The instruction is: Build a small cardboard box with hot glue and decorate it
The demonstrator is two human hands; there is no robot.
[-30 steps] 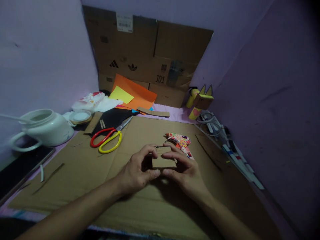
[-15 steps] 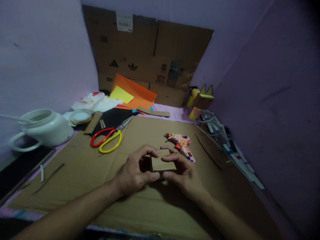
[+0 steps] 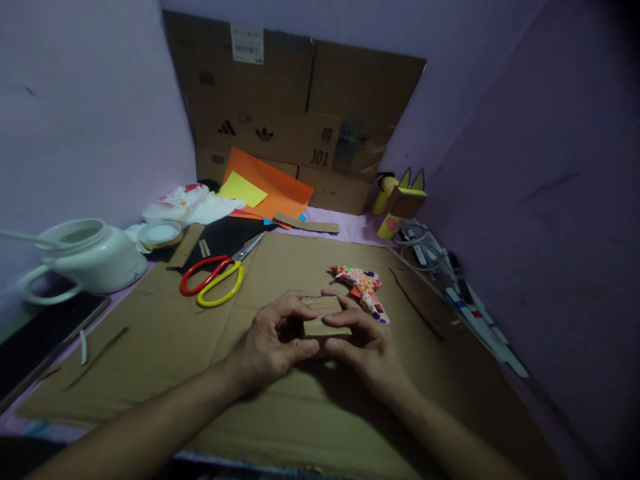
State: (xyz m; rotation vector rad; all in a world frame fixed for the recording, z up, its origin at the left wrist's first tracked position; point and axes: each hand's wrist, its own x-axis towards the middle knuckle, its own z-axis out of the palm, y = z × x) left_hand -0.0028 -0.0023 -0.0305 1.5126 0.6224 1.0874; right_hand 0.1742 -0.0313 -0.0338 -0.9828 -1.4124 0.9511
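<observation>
Fingers of the left hand [image 3: 270,343] and right hand [image 3: 365,343] are clamping a cardboard piece [image 3: 323,318], hiding its lower edge; a glue gun [image 3: 363,287] is lying at one o'clock.

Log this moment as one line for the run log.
left hand: grips small cardboard piece | right hand: grips same piece | nearby: patterned glue gun, scissors | surface: cardboard sheet

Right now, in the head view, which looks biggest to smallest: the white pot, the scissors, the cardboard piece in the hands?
1. white pot
2. scissors
3. cardboard piece, partly hidden, though nearest the camera
</observation>
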